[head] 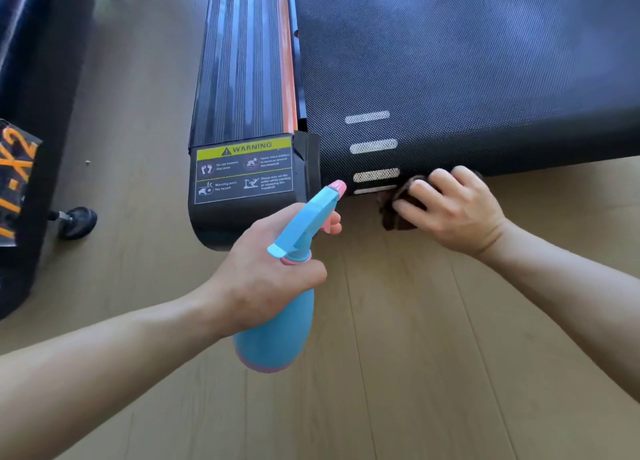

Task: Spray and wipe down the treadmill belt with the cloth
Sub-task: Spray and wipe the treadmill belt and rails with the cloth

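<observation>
The black textured treadmill belt (467, 71) fills the upper right, with white dashes near its rear edge. My left hand (266, 272) grips a blue spray bottle (280, 324) with a pink nozzle, which points at the belt's rear edge; one finger rests on the trigger. My right hand (450, 206) presses a bunched dark brown cloth (393, 213) against the belt's rear edge, just right of the dashes. Most of the cloth is hidden under my fingers.
The ribbed side rail (242, 61) with an orange stripe runs along the belt's left side and ends in a black cap with a yellow warning sticker (244, 172). A black frame part with orange lettering and a small wheel (78, 222) lies at far left. Wooden floor (415, 355) spreads below.
</observation>
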`<state>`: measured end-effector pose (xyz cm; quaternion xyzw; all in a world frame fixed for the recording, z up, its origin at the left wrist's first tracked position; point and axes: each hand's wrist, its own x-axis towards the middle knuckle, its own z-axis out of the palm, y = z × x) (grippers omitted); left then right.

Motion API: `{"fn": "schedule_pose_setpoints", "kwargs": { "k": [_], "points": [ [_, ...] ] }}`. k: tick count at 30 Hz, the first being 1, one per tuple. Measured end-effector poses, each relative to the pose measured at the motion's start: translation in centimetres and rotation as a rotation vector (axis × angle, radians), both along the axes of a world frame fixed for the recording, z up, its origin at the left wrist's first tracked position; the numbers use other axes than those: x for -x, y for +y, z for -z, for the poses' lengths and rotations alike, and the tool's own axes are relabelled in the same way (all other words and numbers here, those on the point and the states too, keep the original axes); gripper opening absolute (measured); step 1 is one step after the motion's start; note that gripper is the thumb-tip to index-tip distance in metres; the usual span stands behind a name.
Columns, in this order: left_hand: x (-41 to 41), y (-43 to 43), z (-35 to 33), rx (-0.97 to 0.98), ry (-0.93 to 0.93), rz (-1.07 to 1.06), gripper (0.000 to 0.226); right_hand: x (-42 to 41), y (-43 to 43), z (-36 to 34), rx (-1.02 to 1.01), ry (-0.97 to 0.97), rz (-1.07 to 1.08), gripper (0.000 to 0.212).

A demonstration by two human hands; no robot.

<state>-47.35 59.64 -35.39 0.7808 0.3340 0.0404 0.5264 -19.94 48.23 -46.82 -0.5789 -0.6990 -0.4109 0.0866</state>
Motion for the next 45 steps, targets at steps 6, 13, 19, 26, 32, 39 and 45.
{"fn": "schedule_pose_setpoints", "kwargs": {
  "k": [6,13,19,26,32,39,45],
  "points": [
    [0.6,0.4,-0.6,-0.033,0.010,-0.011,0.055,4.5,3.8,-3.9,-0.097,0.384,0.091,0.013],
    [0.7,1.3,-1.6,-0.027,0.019,-0.071,0.054,6.1,11.8,-8.8,0.020,0.890,0.490,0.034],
    [0.1,1.9,-2.7,0.001,-0.002,-0.101,0.055,5.8,10.7,-9.6,0.243,0.932,0.420,0.029],
    [0.3,3.9,-4.9,0.040,-0.100,-0.213,0.048,4.4,14.4,-11.6,0.398,0.913,0.409,0.020],
    [-0.5,6.5,-6.6,0.061,-0.158,-0.254,0.047,4.5,15.8,-12.1,0.484,0.963,0.479,0.020],
    [-1.9,8.3,-8.0,0.161,-0.160,-0.231,0.043,3.1,14.5,-12.9,0.658,0.907,0.342,0.016],
    [-4.9,11.0,-10.8,0.202,-0.102,-0.203,0.042,4.4,16.4,-12.4,0.422,1.022,0.600,0.025]
  ]
}}
